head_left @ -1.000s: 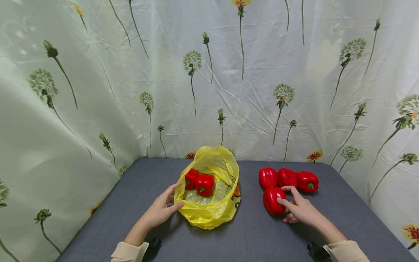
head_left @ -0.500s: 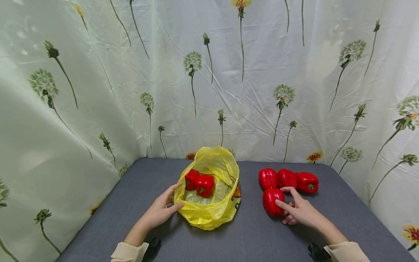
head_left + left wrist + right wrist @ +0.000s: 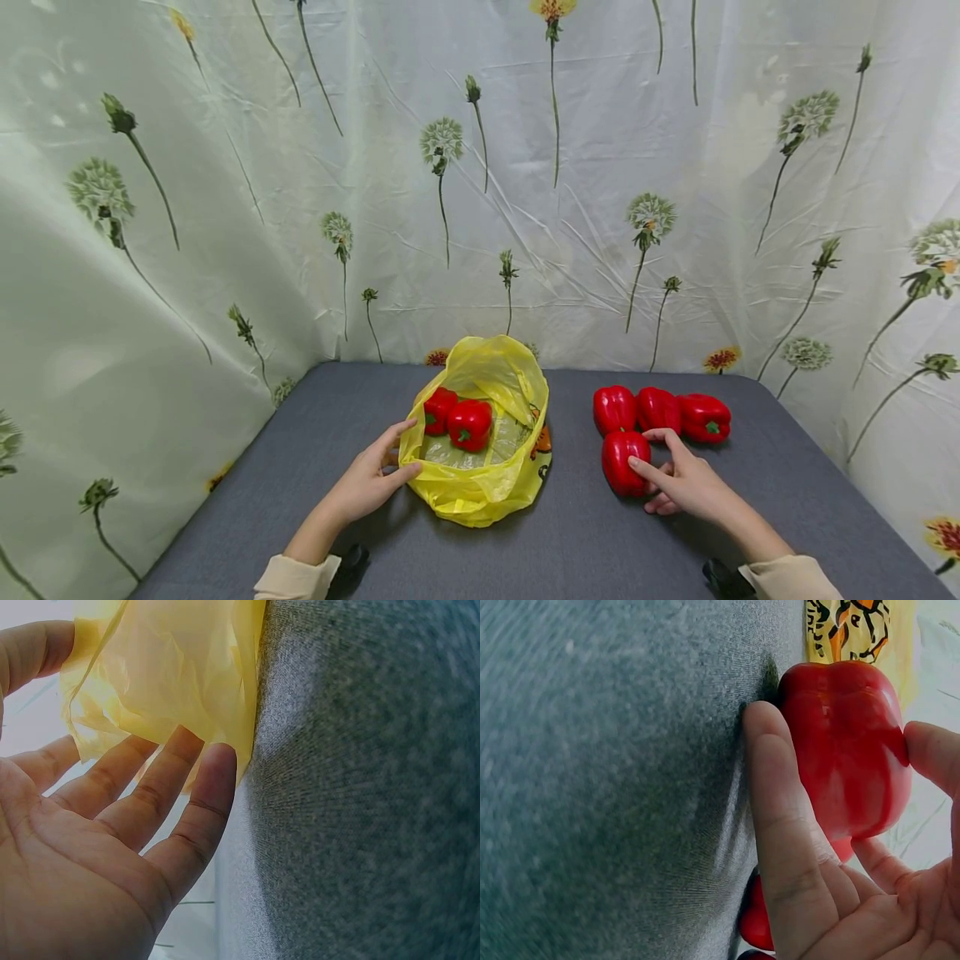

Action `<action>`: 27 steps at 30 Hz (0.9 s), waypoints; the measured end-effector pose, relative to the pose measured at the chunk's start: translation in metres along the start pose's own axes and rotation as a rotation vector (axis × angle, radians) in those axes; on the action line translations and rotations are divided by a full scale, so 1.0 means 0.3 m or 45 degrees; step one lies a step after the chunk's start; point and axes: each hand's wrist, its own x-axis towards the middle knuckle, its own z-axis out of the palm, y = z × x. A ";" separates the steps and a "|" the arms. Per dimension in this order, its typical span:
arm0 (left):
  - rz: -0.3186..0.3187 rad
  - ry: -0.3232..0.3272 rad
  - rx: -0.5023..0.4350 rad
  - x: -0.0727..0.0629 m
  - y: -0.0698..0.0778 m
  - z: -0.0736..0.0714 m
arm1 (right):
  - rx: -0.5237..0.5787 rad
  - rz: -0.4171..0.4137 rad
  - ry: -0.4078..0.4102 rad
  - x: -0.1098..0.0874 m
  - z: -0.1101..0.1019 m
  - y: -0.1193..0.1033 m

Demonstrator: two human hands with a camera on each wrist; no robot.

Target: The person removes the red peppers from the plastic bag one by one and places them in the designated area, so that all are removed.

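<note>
A yellow plastic bag (image 3: pixel 480 500) stands with its mouth wide, two red bell peppers (image 3: pixel 470 424) inside it. My left hand (image 3: pixel 367 482) is at the bag's left side. Its thumb and relaxed fingers (image 3: pixel 214 784) touch the plastic in the left wrist view. On the right, my right hand (image 3: pixel 688 479) holds the nearest red bell pepper (image 3: pixel 624 463). In the right wrist view the thumb presses one side of this pepper, while one finger (image 3: pixel 780 802) lies along the other, low by the table. Some of the fingertips are hidden behind the pepper in the head view.
Behind the held pepper, a row of three more red bell peppers (image 3: pixel 658 408) lies on the grey cloth-covered table (image 3: pixel 555 542). A floral curtain (image 3: pixel 480 167) hangs along the back and both sides.
My right hand has shifted slightly left, its thumb further over the near pepper, which has moved a little toward me. The left hand and the bag look unmoved.
</note>
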 end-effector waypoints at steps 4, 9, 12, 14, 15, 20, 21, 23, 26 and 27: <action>-0.002 0.006 -0.003 0.000 0.000 0.002 | 0.000 0.006 0.002 -0.003 0.001 -0.002; -0.003 0.012 -0.014 -0.001 0.000 0.003 | -0.006 0.024 -0.004 -0.006 -0.002 -0.006; -0.005 0.016 -0.014 -0.001 0.001 0.003 | -0.022 0.021 0.002 -0.008 -0.009 -0.010; -0.004 0.017 -0.011 -0.001 0.001 0.002 | -0.029 0.013 0.012 -0.010 -0.018 -0.016; -0.004 0.016 -0.011 -0.001 0.001 0.002 | -0.029 0.013 0.022 -0.011 -0.024 -0.021; 0.004 0.010 -0.013 -0.001 0.000 0.001 | -0.059 -0.009 0.072 -0.010 -0.066 -0.053; 0.005 0.009 -0.015 0.000 0.000 0.001 | -0.071 -0.015 0.079 -0.010 -0.077 -0.061; 0.003 0.008 -0.017 -0.001 0.000 0.000 | -0.102 -0.024 0.093 -0.006 -0.098 -0.078; 0.002 0.009 -0.020 -0.001 0.000 -0.002 | -0.142 -0.048 0.115 0.000 -0.124 -0.103; 0.002 0.010 -0.021 -0.001 0.000 -0.002 | -0.154 -0.059 0.120 0.002 -0.131 -0.112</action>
